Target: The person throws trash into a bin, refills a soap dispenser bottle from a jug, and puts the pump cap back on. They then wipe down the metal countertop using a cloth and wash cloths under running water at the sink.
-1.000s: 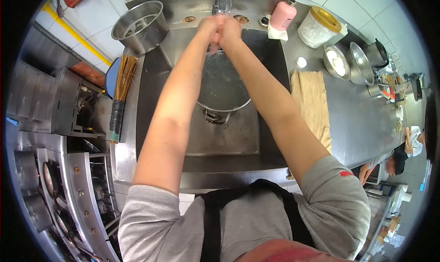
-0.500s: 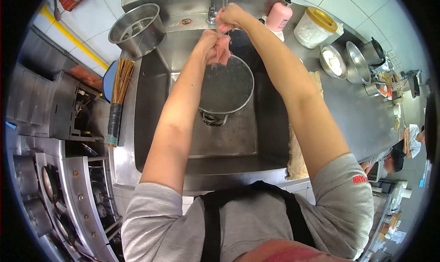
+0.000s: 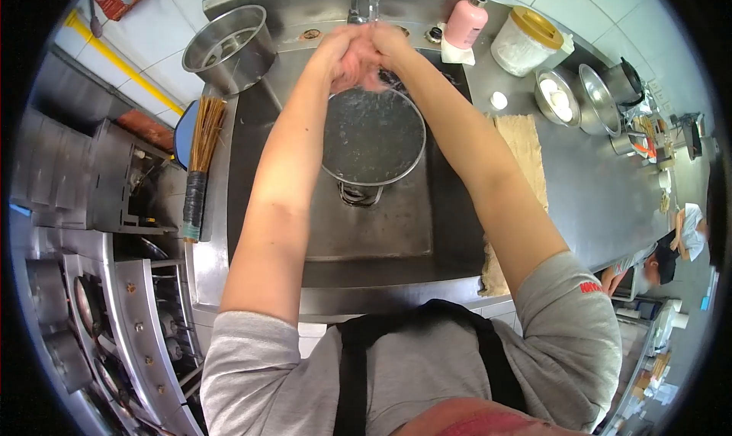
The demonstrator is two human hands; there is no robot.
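My left hand [image 3: 343,45] and my right hand [image 3: 387,42] are close together below the faucet [image 3: 364,1], in its running water. Both look curled in around a blurred pink mass [image 3: 358,64]; whether that is a soft wet piece or partly my own fingers, I cannot make out. Just below them stands a round metal pot [image 3: 374,142] in the sink [image 3: 370,238], full of water with a rippled, bubbly surface. Splashes show at its far rim, by my right wrist.
A steel pot [image 3: 229,51] and a bamboo brush [image 3: 200,157] lie along the left edge. To the right are a pink pump bottle [image 3: 465,22], a gold-lidded jar [image 3: 522,43], a bowl of white pieces [image 3: 557,100] and a tan cloth [image 3: 522,154]. Another person [image 3: 659,268] is far right.
My hands have come together under the faucet; before, the right was up near the spout and the left lower, over the pot. My forearms have drawn closer, uncovering more of the pot's water.
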